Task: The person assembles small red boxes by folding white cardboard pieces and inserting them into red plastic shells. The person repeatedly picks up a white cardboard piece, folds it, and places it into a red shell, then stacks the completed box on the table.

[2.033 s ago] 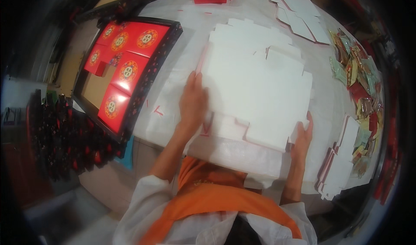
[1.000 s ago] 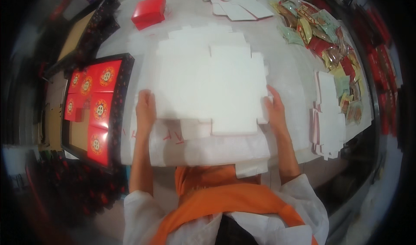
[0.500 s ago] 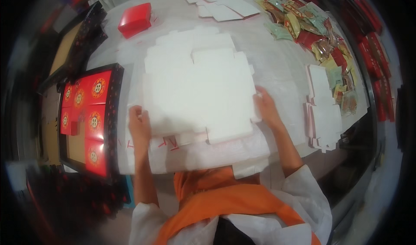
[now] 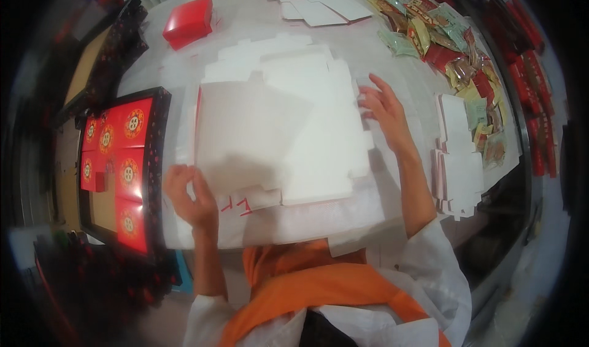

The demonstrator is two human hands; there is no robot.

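Note:
A stack of flat white cardboard box blanks (image 4: 319, 144) with notched edges lies in front of me on the table. The left panel of the top blank (image 4: 245, 126) looks greyer and shaded, and a thin red edge shows along its left side. At that panel's near-left corner, my left hand (image 4: 189, 194) has its fingers curled in and seems to pinch the edge. My right hand (image 4: 383, 111) hovers by the stack's right side, fingers apart, holding nothing.
On the left stands a black-rimmed tray (image 4: 158, 120) of red boxes (image 4: 129, 172). A red box (image 4: 187, 22) sits at the far left. More white blanks (image 4: 316, 7) lie at the back, others (image 4: 459, 163) at right beside a heap of wrapped packets (image 4: 454, 46).
My right hand has moved up and off the stack's right edge, its fingers opening. My left hand shifted slightly left and nearer; the top blank's left panel now looks shaded, with a red edge showing.

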